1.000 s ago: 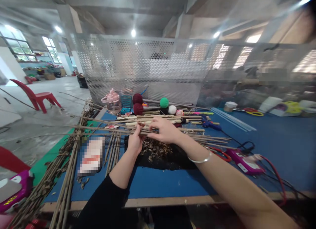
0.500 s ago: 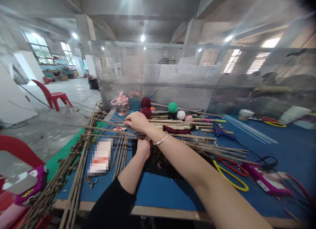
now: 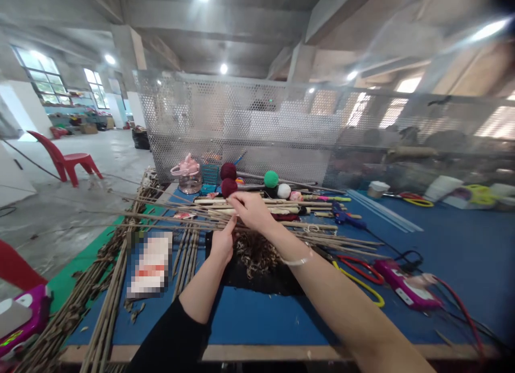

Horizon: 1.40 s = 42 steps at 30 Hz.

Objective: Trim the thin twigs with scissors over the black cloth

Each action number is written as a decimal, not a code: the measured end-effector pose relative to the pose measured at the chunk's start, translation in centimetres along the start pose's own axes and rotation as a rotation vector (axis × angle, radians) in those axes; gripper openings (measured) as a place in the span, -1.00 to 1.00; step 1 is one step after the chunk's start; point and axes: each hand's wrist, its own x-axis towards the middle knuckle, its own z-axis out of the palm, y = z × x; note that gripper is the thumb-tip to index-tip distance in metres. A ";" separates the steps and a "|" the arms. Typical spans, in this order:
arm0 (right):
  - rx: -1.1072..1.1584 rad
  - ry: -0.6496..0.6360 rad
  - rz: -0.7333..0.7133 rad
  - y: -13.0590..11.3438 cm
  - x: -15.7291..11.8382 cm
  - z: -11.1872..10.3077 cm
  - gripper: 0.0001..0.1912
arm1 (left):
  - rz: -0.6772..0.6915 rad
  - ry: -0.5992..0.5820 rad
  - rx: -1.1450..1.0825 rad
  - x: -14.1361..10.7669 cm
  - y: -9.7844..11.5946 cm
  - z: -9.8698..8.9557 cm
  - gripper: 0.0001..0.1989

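Observation:
My left hand (image 3: 222,244) is closed on thin brown sticks (image 3: 193,221), which lie crosswise and reach past the table's left edge. Close above it, my right hand (image 3: 254,211) is bent over the same sticks with fingers pinched together; what sits between its fingertips is hidden. A silver bangle (image 3: 298,261) circles the right wrist. Below the hands, a heap of dry brown shavings (image 3: 257,255) rests on a black cloth (image 3: 257,284). More thin sticks (image 3: 354,244) stick out to the right, beyond my right forearm.
Yarn balls (image 3: 271,178) and a pink-lidded jar (image 3: 189,174) stand at the back before a perforated metal screen (image 3: 241,126). A blue glue gun (image 3: 346,216), yellow-handled scissors (image 3: 362,287) and a purple device (image 3: 406,287) lie right. Long stick bundles (image 3: 108,303) line the left.
My right hand has drawn back to the right along the sticks, closer to my left hand. More of the shavings heap shows. The whole view has shifted slightly.

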 end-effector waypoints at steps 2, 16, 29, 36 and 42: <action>-0.077 -0.072 -0.010 0.2 -3.6 -1.6 -0.70 | -0.025 0.028 0.013 0.2 0.2 0.0 -0.59; -0.380 -0.080 0.101 2.7 -11.2 -2.6 -0.67 | -0.041 -0.052 -0.082 0.4 1.0 -0.2 -0.72; -0.386 -0.111 0.146 7.9 -9.3 -3.4 -0.72 | 0.033 -0.213 -0.123 0.2 1.5 -0.4 -0.63; -0.493 0.018 0.139 5.9 -8.4 -0.7 -0.63 | -0.026 -0.235 0.062 -0.5 1.2 0.1 -0.63; -0.420 0.149 0.056 2.5 -8.7 -2.0 -0.44 | 0.037 -0.230 -0.036 -0.2 1.8 0.1 -0.59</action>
